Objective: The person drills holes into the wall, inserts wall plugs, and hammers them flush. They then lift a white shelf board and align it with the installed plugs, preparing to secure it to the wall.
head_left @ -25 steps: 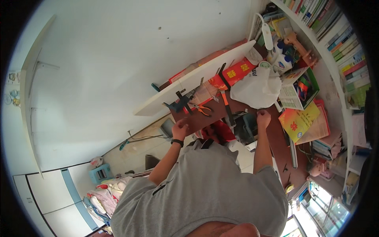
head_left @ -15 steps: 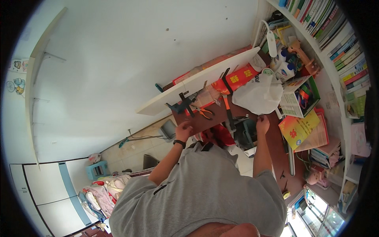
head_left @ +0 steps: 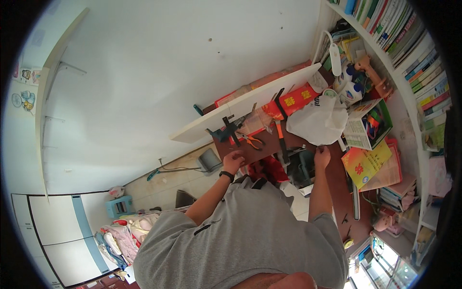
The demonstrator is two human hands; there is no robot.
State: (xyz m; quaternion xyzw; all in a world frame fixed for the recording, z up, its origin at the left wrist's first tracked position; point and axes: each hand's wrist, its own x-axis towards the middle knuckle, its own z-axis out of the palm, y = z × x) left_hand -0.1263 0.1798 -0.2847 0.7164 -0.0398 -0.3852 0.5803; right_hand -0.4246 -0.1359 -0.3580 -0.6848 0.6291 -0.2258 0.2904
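Note:
My left hand [head_left: 233,162], with a dark band on its wrist, is at the near-left edge of the brown desk [head_left: 250,155], fingers apart and holding nothing visible. My right hand [head_left: 322,157] is closed in a pinch near the lower edge of a white plastic bag [head_left: 320,120]; what its fingertips hold is too small to make out. Between the hands lies a hammer [head_left: 281,139] with an orange and black handle. Orange-handled pliers [head_left: 252,141] rest left of it. A long white board [head_left: 250,106] stands on edge behind them, with dark brackets [head_left: 226,130] against it.
A dark open container [head_left: 301,168] and red cloth [head_left: 267,171] are below the desk edge. At right are a yellow booklet [head_left: 365,164], an open box [head_left: 370,123], white bottles [head_left: 350,91] and a lamp [head_left: 334,58]. A grey bin [head_left: 209,161] stands on the floor.
The view has shifted slightly. My left hand's fingers have spread and reach a little farther over the desk edge. My right hand stays near the bag, still pinched.

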